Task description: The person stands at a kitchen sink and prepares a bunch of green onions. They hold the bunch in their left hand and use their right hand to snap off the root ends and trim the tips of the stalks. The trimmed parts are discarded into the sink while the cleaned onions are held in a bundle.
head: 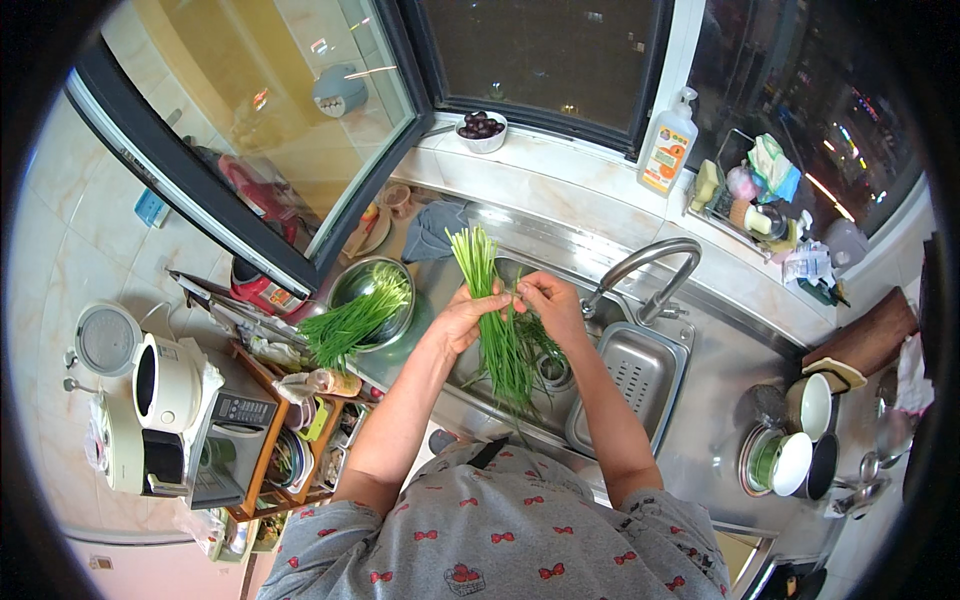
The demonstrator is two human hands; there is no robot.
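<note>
Over the sink, my left hand is wrapped around a bunch of garlic chives. Their pale cut ends point away from me, and the green blades hang down towards the basin. My right hand meets it at the bunch's right side, thumb and fingertips pinched on a thin chive blade. Loose green scraps lie in the basin, partly behind my right wrist, near the drain strainer. Left of the sink, more chives rest across a steel bowl and overhang its rim.
A curved faucet rises behind a perforated steel drain tray. Stacked bowls stand on the right counter. An open window sash juts in at left. On the sill are a bowl of dark fruit and a soap bottle.
</note>
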